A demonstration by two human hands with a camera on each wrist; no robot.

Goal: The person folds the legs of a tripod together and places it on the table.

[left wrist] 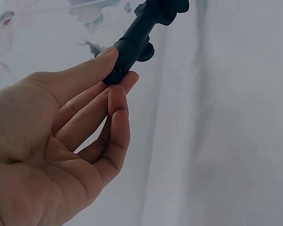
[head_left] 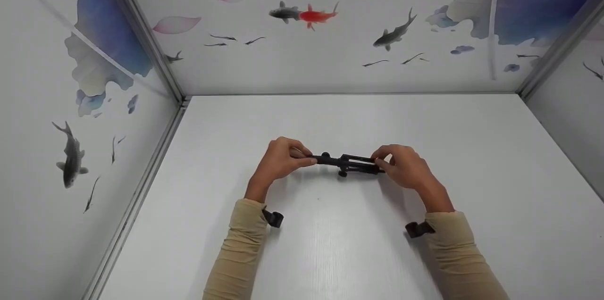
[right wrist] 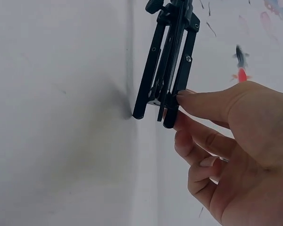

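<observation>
A small black tripod [head_left: 347, 163], its legs folded, is held lengthwise between both hands above the white table [head_left: 325, 248]. My left hand [head_left: 283, 161] pinches the tube end, thumb on one side and fingertips on the other, as the left wrist view shows on the tube [left wrist: 134, 35]. My right hand [head_left: 406, 168] pinches one leg [right wrist: 185, 66] near its foot between thumb and fingers. Another leg [right wrist: 148, 73] stands slightly apart from it in the right wrist view. A round knob [head_left: 342, 174] juts from the tripod's near side, another knob [head_left: 325, 154] from its far side.
White panels printed with fish and blue leaves enclose the table: a back wall [head_left: 311, 64], a left wall [head_left: 33, 149] and a right wall [head_left: 566, 97]. Metal posts [head_left: 146, 36] join them. Black clip-on devices [head_left: 273, 218] sit at both sleeve cuffs.
</observation>
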